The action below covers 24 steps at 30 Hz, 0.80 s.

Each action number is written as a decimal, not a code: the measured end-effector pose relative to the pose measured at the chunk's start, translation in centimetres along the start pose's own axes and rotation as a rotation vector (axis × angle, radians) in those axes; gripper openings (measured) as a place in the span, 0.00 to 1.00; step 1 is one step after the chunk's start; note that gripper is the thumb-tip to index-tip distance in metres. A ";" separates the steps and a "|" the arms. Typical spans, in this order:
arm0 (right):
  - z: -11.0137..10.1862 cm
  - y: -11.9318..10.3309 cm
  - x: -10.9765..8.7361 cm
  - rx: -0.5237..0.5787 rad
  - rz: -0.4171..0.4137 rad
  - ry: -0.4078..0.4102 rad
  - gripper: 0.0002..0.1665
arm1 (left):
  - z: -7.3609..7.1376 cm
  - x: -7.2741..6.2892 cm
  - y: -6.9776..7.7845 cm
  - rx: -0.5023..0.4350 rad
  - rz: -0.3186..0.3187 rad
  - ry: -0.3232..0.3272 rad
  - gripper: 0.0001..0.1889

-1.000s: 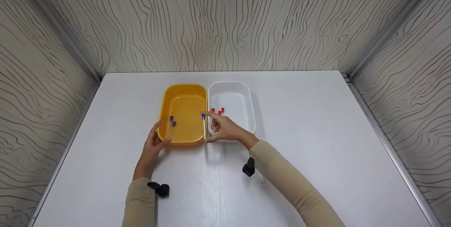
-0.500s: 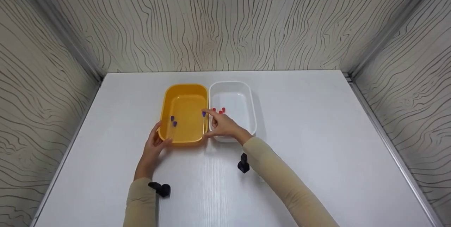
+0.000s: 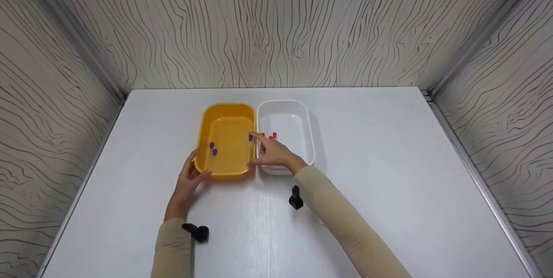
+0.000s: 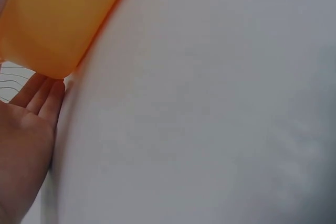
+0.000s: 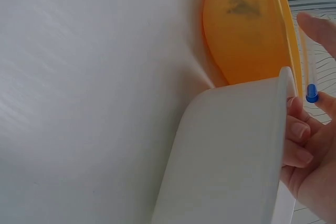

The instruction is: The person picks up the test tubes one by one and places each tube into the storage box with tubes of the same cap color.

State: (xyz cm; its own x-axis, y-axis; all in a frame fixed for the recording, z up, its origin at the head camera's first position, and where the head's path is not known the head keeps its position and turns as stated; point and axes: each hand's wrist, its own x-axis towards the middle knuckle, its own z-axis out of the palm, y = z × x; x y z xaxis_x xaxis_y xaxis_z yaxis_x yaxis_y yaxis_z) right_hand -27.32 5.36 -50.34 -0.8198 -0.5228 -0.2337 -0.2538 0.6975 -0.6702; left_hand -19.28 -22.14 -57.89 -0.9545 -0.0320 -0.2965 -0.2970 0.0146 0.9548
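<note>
My right hand (image 3: pixel 276 155) pinches a clear test tube (image 5: pixel 310 61) between thumb and index finger, one at each end. The tube's blue cap (image 3: pixel 250 138) sits against the index fingertip, above the right side of the yellow tray (image 3: pixel 231 124). In the right wrist view the other fingers are bent over the white tray's rim. My left hand (image 3: pixel 186 178) holds the yellow tray at its near left corner, thumb at the rim and fingers outside. Inside that tray lie two blue-capped tubes (image 3: pixel 214 152), their clear bodies faint. Several red caps (image 3: pixel 274 134) show in the white tray (image 3: pixel 287 118).
Both trays stand side by side on a white table (image 3: pixel 371 140). A patterned wall (image 3: pixel 276 27) rises behind. Black camera mounts (image 3: pixel 296 198) stick out from both sleeves. A small clear thing (image 3: pixel 322 223) shows beside the right sleeve.
My right hand has moved slightly away from me and to the left, carrying the test tube from the near right rim to over the yellow tray. My left hand stays put.
</note>
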 end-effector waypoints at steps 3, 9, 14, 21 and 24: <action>0.1 0.1 0.1 -0.001 0.016 -0.007 0.56 | 0.0 0.0 0.0 0.003 0.006 -0.001 0.40; 0.3 0.3 0.2 -0.004 -0.023 -0.005 0.57 | 0.2 0.0 -0.1 -0.015 0.022 -0.007 0.39; 0.4 0.6 0.2 0.002 -0.037 -0.013 0.56 | 0.2 -0.1 0.0 -0.016 0.008 -0.003 0.39; 0.6 0.9 0.0 0.009 -0.028 -0.019 0.56 | 0.1 0.0 0.0 -0.008 -0.019 0.006 0.40; 0.7 0.8 -0.3 0.016 -0.026 -0.016 0.54 | 0.0 0.0 -0.1 -0.008 -0.018 0.004 0.41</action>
State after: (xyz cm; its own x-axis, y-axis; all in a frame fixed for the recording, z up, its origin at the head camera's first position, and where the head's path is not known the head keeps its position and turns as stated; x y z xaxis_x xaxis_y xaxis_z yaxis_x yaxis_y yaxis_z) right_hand -26.96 5.73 -51.27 -0.8046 -0.5488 -0.2270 -0.2669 0.6755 -0.6873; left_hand -19.30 -22.16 -57.96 -0.9488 -0.0358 -0.3138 -0.3142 0.0056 0.9493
